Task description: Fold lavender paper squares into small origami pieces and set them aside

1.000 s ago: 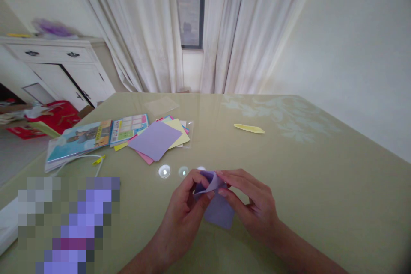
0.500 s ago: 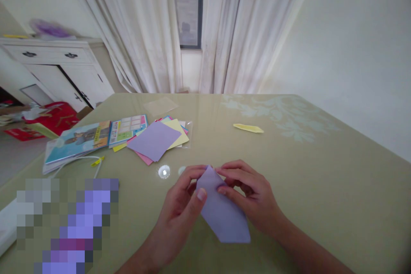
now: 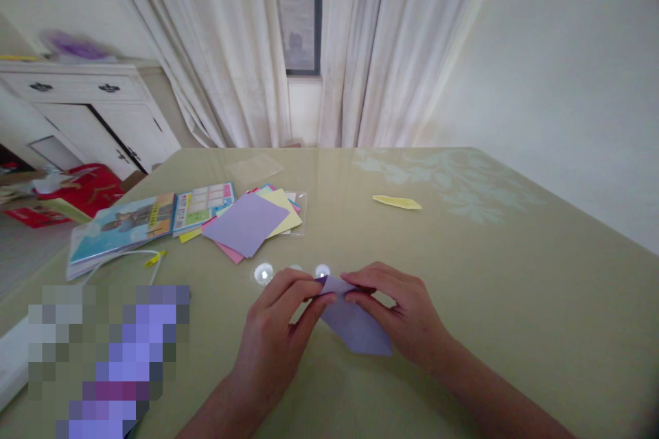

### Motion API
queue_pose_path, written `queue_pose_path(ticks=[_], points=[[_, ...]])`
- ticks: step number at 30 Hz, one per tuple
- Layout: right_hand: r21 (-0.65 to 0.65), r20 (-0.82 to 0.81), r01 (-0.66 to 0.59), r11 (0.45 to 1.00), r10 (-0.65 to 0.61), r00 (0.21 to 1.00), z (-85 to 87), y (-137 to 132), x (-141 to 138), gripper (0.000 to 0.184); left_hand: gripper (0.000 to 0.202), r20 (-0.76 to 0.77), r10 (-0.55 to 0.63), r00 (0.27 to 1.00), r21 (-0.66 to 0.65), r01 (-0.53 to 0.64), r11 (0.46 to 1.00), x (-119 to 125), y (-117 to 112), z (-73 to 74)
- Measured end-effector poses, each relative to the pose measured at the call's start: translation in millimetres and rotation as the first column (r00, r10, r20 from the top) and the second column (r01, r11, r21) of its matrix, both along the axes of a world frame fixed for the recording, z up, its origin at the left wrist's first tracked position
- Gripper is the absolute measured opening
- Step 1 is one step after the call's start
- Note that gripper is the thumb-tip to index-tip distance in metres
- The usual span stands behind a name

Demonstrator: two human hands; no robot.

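Observation:
A folded purple paper lies low over the olive table, just in front of me. My left hand pinches its upper left corner between thumb and fingers. My right hand pinches the upper edge from the right, fingers curled over the paper. Both hands meet at the paper's top tip. The lower part of the paper points toward me and shows between the hands.
A stack of coloured paper sheets with a purple one on top lies at centre left, next to booklets and a white cable. A folded yellow paper lies farther back. A white cabinet stands at left.
The purple paper was lifted and turned up half a second ago, then lowered flat toward the table. Both hands kept hold of its top and dropped slightly.

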State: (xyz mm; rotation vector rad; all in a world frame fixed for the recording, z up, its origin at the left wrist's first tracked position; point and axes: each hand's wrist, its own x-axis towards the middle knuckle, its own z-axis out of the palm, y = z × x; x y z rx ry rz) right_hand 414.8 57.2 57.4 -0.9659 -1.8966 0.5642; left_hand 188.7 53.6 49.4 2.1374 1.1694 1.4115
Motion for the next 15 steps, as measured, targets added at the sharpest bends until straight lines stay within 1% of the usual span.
queue_pose_path(ticks=[1,3,5,7,8,10,15], points=[[0.007,0.009,0.004,1.0,-0.004,1.0,-0.9,0.1,-0.1,0.023,0.007,0.004,0.013,1.0,0.012,-0.013,1.0,0.2,-0.4,-3.0],[0.015,0.022,0.007,1.0,-0.007,1.0,-2.2,0.1,-0.3,0.023,0.022,0.003,0.025,1.0,0.028,-0.025,0.999,-0.2,-0.8,-7.7],[0.021,0.037,0.01,1.0,-0.011,0.999,-2.8,0.3,-0.4,0.022,0.034,-0.052,-0.029,0.998,0.04,0.031,0.999,-1.3,-0.5,-8.6],[0.028,0.048,0.014,1.0,-0.015,0.999,-3.0,0.4,-0.3,0.023,0.037,-0.12,-0.101,0.988,0.049,0.107,0.993,-2.4,0.2,-5.9],[0.032,0.049,0.015,0.999,-0.017,0.999,-3.1,0.4,-0.3,0.024,0.037,-0.131,-0.117,0.984,0.054,0.125,0.991,-2.7,0.6,-3.9],[0.043,0.046,0.016,0.999,-0.018,0.999,-3.2,0.2,-0.2,0.025,0.031,-0.12,-0.116,0.986,0.063,0.124,0.99,-2.8,0.8,-0.7],[0.082,0.031,0.012,0.997,-0.014,0.999,-3.2,-0.9,-0.6,0.025,0.019,-0.112,-0.027,0.993,0.115,0.04,0.993,-0.4,-2.6,-2.2]])
